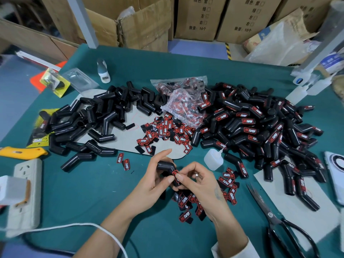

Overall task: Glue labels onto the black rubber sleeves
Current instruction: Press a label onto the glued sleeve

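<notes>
1. The left hand [152, 180] has its grip curled round one bent black rubber sleeve [166, 167], held just above the green surface [93, 192] near its front edge.
2. The right hand [198, 180] pinches a small red-and-black rubber label [176, 174] between thumb and forefinger against the sleeve's lower arm; I judge it is being pressed home, not yet let go.
3. Done: a big heap of labelled black sleeves [260, 127] lies on the right of the surface, too many and too tangled to count, well over fifty by my guess.
4. Left: a smaller heap of bare black sleeves [96, 120] lies on the left, some dozens. By bulk, I would say more than half the job is finished.
5. Loose labels [167, 133] lie scattered in the middle, with more beside and under the right hand, and a clear plastic bag of labels [183, 107] behind them; past counting.
6. One small translucent glue bottle [213, 159] stands just beyond the right hand.
7. One pair of black-handled scissors [270, 215] lies at the right, and one yellow utility knife [22, 152] at the left.
</notes>
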Demonstrator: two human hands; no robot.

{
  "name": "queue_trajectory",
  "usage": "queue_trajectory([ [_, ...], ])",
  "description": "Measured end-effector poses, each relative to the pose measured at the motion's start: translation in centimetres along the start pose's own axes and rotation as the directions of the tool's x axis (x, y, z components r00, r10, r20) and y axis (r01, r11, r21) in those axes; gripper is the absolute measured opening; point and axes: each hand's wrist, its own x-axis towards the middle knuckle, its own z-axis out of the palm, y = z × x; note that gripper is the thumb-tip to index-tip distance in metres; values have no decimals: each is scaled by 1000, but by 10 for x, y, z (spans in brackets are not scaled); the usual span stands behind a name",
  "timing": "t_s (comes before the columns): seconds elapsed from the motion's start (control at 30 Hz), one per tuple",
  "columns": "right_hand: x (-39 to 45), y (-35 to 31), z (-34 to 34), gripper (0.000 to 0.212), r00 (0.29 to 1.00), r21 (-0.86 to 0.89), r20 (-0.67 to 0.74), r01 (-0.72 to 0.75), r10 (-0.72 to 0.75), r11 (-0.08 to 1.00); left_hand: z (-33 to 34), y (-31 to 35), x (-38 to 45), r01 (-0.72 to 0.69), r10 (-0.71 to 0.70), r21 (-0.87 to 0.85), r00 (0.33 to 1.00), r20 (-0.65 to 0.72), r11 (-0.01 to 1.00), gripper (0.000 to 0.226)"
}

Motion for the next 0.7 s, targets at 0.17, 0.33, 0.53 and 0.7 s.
queue_trajectory([
  [0.17, 0, 1, 0, 14, 1000, 13, 3, 11, -11, 1000, 0, -1, 0, -5, 5, -2, 1000, -7, 1000, 67],
  [0.33, 1, 3, 0, 14, 1000, -7, 6, 25, -25, 1000, 0, -3, 0, -7, 7, -10, 1000, -17, 1000, 67],
  [0.53, 1, 3, 1, 14, 999, -10, 10, 32, -32, 999, 2, -2, 1, -28, 27, -47, 999, -30, 999, 63],
  [0.7, 0, 4, 1, 19, 998, 6, -31, 57, -57, 998, 3, 1, 4, -48, 36, -120, 994, -101, 992, 73],
])
